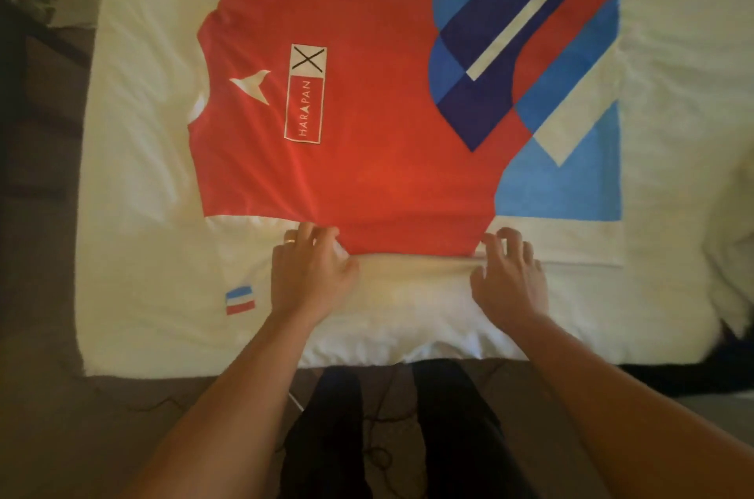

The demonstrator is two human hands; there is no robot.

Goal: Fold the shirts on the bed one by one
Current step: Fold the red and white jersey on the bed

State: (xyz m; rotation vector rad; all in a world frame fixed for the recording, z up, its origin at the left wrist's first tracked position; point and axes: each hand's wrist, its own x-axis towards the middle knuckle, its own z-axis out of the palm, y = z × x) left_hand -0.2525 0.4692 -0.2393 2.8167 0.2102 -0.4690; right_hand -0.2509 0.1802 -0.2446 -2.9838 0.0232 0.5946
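A red shirt [367, 98] with a white bird logo, a "HARAPAN" label and a blue, navy and white pattern lies flat on the white bed [143, 212], collar to the left. Its white sleeve with a small striped flag [240, 300] spreads toward the near left. My left hand [310, 274] pinches the shirt's near edge at a fold, fingers curled into the cloth. My right hand [508, 278] grips the same near edge further right. Between the hands the edge is rolled slightly over the white part.
The bed's near edge [245, 370] runs just in front of my legs. Dark furniture [24, 49] stands to the left on the floor. Rumpled white bedding [730, 245] lies at the right. Thin cables [379, 417] lie on the floor by my feet.
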